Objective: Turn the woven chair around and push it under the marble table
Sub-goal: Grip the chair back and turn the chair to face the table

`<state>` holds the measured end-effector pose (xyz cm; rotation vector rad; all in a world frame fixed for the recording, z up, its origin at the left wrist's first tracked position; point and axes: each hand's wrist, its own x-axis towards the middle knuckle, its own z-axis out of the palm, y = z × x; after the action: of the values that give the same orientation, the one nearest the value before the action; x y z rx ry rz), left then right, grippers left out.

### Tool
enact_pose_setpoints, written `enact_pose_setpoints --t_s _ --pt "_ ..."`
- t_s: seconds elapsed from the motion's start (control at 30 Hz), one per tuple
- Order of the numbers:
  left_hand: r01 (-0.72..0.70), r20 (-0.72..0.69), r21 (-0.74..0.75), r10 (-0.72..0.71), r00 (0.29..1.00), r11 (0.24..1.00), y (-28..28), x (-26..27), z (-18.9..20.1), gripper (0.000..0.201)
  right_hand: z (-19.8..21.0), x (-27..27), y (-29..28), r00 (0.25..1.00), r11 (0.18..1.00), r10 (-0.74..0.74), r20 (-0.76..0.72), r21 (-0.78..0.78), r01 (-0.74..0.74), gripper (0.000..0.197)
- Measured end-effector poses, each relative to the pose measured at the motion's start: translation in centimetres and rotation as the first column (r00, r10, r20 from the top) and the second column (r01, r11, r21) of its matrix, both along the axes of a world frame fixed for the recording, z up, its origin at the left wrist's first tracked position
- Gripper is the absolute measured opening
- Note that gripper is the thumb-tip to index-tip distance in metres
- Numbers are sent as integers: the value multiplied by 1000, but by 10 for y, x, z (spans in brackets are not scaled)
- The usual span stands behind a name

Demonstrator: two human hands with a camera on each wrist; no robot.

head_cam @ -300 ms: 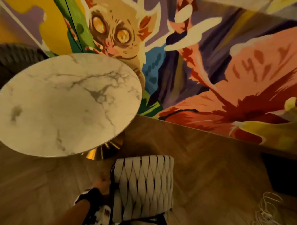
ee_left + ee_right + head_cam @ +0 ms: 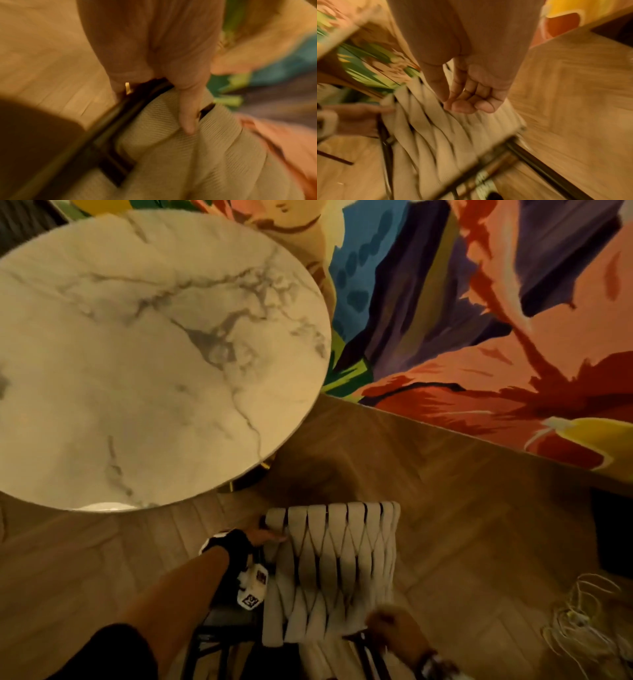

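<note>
The woven chair (image 2: pixel 335 570) stands on the floor just below the round marble table (image 2: pixel 137 354), its cream strap back facing me. My left hand (image 2: pixel 269 535) grips the back's upper left corner. In the left wrist view the left hand (image 2: pixel 171 78) is wrapped round the black frame, thumb (image 2: pixel 187 117) lying over a strap of the chair (image 2: pixel 197 169). My right hand (image 2: pixel 394 628) is at the back's lower right edge. Seen from the right wrist, the right hand (image 2: pixel 467 102) hangs just over the weave of the chair (image 2: pixel 436 132), fingers loosely curled, holding nothing.
The table's gold base (image 2: pixel 246 481) shows under its rim, close to the chair. A painted mural wall (image 2: pixel 479 337) runs along the right behind the wood floor. White cables (image 2: pixel 582 625) and a dark object (image 2: pixel 613 535) lie at the right. Another dark chair (image 2: pixel 20 220) is at top left.
My right hand has come into view at the chair back's lower right. The left hand keeps its grip on the frame. The view has dropped closer to the table and chair.
</note>
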<state>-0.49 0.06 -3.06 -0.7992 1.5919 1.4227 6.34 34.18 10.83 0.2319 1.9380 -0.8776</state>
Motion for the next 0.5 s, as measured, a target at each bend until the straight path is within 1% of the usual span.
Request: enact_pose_setpoints --t_s 0.03,0.07,0.1,0.13,0.17,0.2,0.23,0.27,0.3,0.33,0.4,0.43,0.5 --pt "-14 -30 5 14 999 1000 6 -3 20 91 1 -24 -14 997 998 -46 -68 -41 43 26" --pt "16 -73 10 -16 997 1000 12 -6 38 80 0 -56 -28 989 997 -33 -145 -68 24 20" --pt "51 -119 26 -47 992 998 17 -10 51 72 2 -86 -47 965 998 21 -260 -47 -34 14" --pt "108 -160 22 -103 982 994 22 -11 53 65 -4 -113 -62 931 990 138 -339 30 -136 24" --pt "177 -206 7 -171 963 984 27 -11 55 61 -10 -135 -75 875 941 338 -346 153 -303 52" --pt "246 -238 -10 -241 941 969 34 -10 60 59 -17 -153 -84 791 839 539 -289 264 -476 79" --pt "317 -254 -24 -312 915 948 38 -6 62 59 -21 -166 -91 724 739 664 -189 312 -596 97" --pt "370 -288 -40 -365 885 928 45 -4 70 60 -23 -173 -96 671 657 737 -82 317 -684 105" --pt "396 -292 -57 -394 871 917 48 0 77 61 -22 -174 -99 651 617 759 15 302 -726 103" --pt "417 -296 -80 -421 857 905 52 5 86 62 -20 -170 -99 653 620 756 39 277 -734 95" --pt "460 -315 -122 -474 822 879 57 18 110 62 -10 -155 -92 695 675 719 8 234 -700 78" --pt "479 -324 -123 -491 809 869 61 24 121 61 -2 -146 -84 695 678 719 -7 229 -698 73" --pt "511 -351 -115 -516 781 852 70 28 145 56 21 -135 -70 670 661 741 -49 231 -714 74"
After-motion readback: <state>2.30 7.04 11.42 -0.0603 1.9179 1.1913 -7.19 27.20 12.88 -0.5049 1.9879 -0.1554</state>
